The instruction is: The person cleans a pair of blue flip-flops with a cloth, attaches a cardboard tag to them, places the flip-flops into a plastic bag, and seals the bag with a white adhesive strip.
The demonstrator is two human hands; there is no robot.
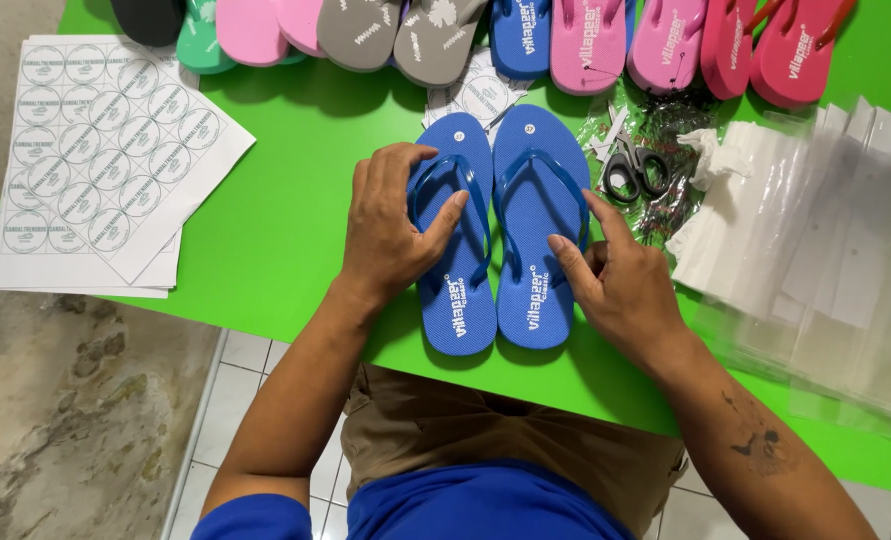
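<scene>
Two blue flip-flops lie side by side, soles down, on the green table (pixel 295 220). My left hand (pixel 390 225) rests on the left flip-flop (pixel 460 300), thumb hooked over its strap and fingers curled on its outer edge. At the outer edge of the right flip-flop (pixel 535 190), my right hand (pixel 615 275) touches the strap with its thumb and forefinger. Both sandals stay flat on the table.
A row of pink, grey, blue, green and black flip-flops (pixel 585 40) lines the table's far edge. Sheets of round stickers (pixel 100 150) lie at the left. Scissors (pixel 633 170) sit right of the pair, beside a stack of clear plastic bags (pixel 825 240).
</scene>
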